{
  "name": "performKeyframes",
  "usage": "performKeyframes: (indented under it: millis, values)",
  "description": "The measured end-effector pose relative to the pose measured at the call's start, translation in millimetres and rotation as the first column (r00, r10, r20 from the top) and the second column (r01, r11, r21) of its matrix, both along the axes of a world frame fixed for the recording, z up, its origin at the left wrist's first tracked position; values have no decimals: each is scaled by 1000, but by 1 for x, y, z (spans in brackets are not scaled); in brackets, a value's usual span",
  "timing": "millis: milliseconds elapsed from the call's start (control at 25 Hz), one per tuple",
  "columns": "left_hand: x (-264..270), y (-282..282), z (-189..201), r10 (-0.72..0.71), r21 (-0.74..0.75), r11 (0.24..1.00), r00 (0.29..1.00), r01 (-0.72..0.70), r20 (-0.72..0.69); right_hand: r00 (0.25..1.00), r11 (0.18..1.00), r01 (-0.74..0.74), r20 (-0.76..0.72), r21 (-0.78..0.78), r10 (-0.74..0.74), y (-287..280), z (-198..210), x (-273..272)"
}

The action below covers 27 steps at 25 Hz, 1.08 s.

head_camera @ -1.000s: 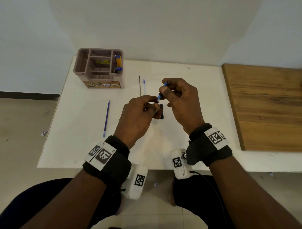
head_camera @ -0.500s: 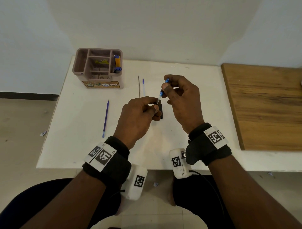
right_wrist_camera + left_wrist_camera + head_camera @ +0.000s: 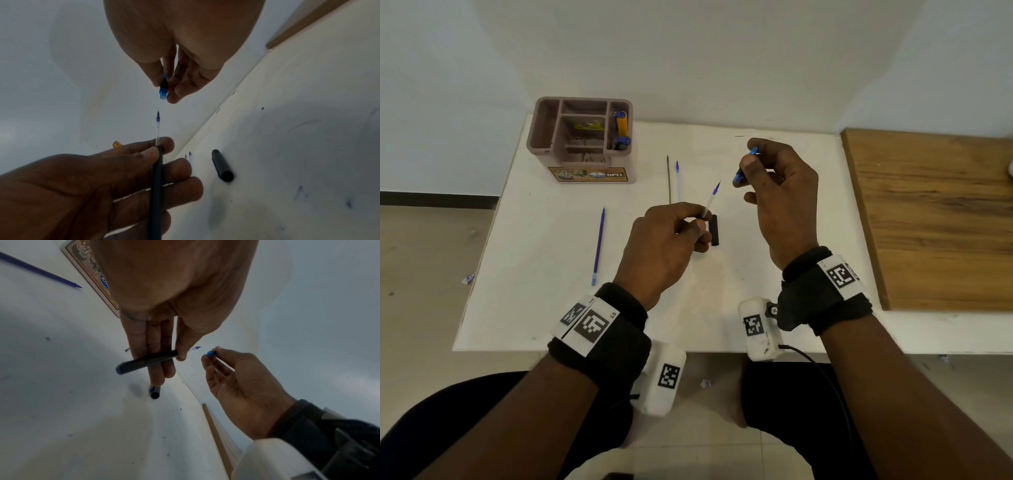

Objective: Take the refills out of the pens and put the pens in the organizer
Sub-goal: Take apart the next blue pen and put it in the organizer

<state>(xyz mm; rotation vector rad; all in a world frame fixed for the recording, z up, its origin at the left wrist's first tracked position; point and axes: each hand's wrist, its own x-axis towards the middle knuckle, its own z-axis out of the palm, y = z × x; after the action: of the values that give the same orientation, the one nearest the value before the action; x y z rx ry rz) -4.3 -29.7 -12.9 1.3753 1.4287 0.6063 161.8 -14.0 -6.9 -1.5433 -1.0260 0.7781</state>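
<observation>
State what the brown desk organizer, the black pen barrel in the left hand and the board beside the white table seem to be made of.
Brown compartmented desk organizer: probably moulded plastic, matt; rounded corners, even colour.
Black pen barrel, held by the left hand: likely plastic, with a dull sheen.
Brown board beside the white table: wood or wood-look laminate; grain streaks show, which one is unclear.

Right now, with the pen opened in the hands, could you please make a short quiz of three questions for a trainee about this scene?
1. True or false: the refill is fully out of the black barrel.
2. Which hand pinches the blue tip piece?
A. left hand
B. right hand
3. Fill in: the black cap lies on the ____.

Key:
1. False; it still sticks out of the barrel.
2. B.
3. white table.
</observation>
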Motion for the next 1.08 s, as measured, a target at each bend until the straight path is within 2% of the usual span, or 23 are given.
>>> performKeyframes:
  millis: [120, 240, 360, 640, 800, 880, 960, 1080]
  values:
    - [0, 2, -1, 45, 17, 999, 998, -46, 37, 999, 998, -40, -28, -40, 38, -2, -2, 0]
    - [1, 1, -1, 55, 40, 998, 996, -58, 66, 990, 981, -136, 7, -138, 138, -6, -7, -5]
    - [1, 0, -1, 49, 67, 996, 996, -54, 76, 978, 966, -193, 51, -173, 204, -8, -11, -12]
    - [0, 1, -1, 38, 107, 993, 996, -47, 79, 963, 958, -230, 102, -173, 250, -6, -15, -17]
    - [-3, 3, -5, 134, 67, 988, 988, -139, 77, 970, 945, -179, 110, -273, 215, -6, -23, -5]
    - [-4, 4, -5, 143, 69, 986, 986, -150, 91, 956, 920, -144, 190, -365, 225, -7, -28, 1]
    - [-4, 4, -4, 138, 73, 987, 985, -145, 99, 899, 886, -113, 334, -449, 284, -7, -35, 4]
    - [-5, 4, -3, 141, 67, 987, 984, -149, 113, 811, 846, -82, 457, -527, 364, -8, -41, 1]
